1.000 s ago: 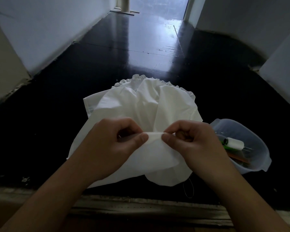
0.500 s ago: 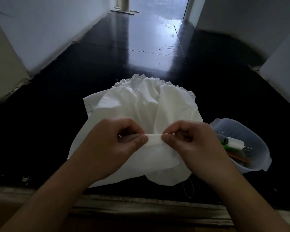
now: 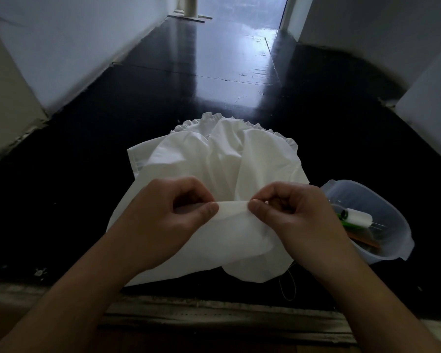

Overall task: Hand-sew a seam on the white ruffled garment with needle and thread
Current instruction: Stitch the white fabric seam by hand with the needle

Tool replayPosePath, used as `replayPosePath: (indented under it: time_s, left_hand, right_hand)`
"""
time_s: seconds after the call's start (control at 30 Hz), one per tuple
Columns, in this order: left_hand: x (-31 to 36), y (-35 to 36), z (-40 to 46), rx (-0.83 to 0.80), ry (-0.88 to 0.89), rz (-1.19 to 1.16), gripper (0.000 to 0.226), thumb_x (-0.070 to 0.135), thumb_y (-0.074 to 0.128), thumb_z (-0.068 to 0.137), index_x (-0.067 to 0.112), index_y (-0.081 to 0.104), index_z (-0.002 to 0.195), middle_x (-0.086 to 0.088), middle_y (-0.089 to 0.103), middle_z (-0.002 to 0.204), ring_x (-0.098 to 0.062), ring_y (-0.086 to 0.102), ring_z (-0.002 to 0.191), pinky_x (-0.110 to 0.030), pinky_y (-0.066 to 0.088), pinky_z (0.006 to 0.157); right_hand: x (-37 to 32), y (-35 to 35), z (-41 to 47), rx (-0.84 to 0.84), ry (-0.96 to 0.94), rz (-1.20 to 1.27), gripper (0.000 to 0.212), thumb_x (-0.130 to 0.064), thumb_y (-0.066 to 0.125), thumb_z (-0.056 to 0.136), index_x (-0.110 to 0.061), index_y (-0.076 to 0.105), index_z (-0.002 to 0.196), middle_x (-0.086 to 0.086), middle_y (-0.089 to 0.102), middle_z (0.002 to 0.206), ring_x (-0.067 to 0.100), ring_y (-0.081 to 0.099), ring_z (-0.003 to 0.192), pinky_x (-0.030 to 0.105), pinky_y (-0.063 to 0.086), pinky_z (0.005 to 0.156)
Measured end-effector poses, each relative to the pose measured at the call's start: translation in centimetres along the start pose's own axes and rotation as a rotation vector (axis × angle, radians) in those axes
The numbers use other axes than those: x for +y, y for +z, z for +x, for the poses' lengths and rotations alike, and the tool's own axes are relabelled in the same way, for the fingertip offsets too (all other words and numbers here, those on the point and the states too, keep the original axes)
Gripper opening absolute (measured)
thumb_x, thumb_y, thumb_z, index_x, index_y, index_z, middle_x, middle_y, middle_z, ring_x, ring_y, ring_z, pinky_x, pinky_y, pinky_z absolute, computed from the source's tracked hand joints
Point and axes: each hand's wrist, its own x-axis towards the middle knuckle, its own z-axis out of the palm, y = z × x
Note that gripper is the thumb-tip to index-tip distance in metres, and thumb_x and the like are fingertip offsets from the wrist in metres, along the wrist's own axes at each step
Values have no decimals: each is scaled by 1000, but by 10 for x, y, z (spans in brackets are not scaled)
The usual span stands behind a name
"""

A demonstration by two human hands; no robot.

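Both hands pinch a smooth folded edge of white garment.

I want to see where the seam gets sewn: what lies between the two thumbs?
In the head view, a short folded edge of the white garment spans from the left hand to the right hand, each pinching one end.

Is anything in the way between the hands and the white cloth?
No. The left hand and the right hand both already pinch a folded edge of the white ruffled cotton garment, with nothing visible between fingers and fabric.
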Motion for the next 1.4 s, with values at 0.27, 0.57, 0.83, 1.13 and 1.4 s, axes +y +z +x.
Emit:
replayPosePath:
  time_s: [0.27, 0.57, 0.83, 1.13, 1.4]
  left_hand:
    - [-3, -6, -1, 51, 1, 7, 11, 21, 79, 88, 28, 75, 80, 14, 75, 79, -1, 70, 80, -9, 47, 69]
    - [-9, -15, 0, 102, -38, 82, 14, 23, 80, 87, 32, 74, 78, 19, 72, 81, 1, 68, 82, -16, 44, 72]
    - [-13, -19, 2, 147, -150, -2, 13, 20, 80, 88, 26, 77, 77, 14, 74, 80, 0, 69, 79, -22, 45, 72]
    - [-15, -21, 3, 176, -242, 1, 12, 23, 78, 91, 23, 77, 79, 14, 74, 81, 1, 67, 77, -24, 44, 67]
    - [-15, -22, 3, 173, -245, -52, 13, 26, 78, 90, 22, 78, 78, 7, 74, 79, -7, 67, 75, -27, 45, 67]
  right_hand:
    - [4, 0, 2, -71, -24, -214, 13, -30, 77, 89, -28, 74, 77, -7, 42, 52, 4, 42, 50, 21, 37, 55]
    - [9, -16, 4, 20, 5, -180, 15, -23, 79, 90, -26, 76, 75, -12, 44, 48, 3, 41, 48, 17, 34, 52]
    - [20, -23, 9, 58, 60, -183, 15, -21, 82, 88, -24, 75, 75, -14, 41, 45, 4, 40, 44, 13, 33, 49]
    - [22, -28, 8, 16, 97, -65, 12, -29, 77, 91, -25, 78, 79, 17, 58, 65, 14, 50, 57, 28, 43, 59]
    - [17, -29, 8, 23, 193, 338, 19, -7, 69, 93, -9, 70, 74, -5, 49, 52, 11, 38, 47, 24, 30, 50]
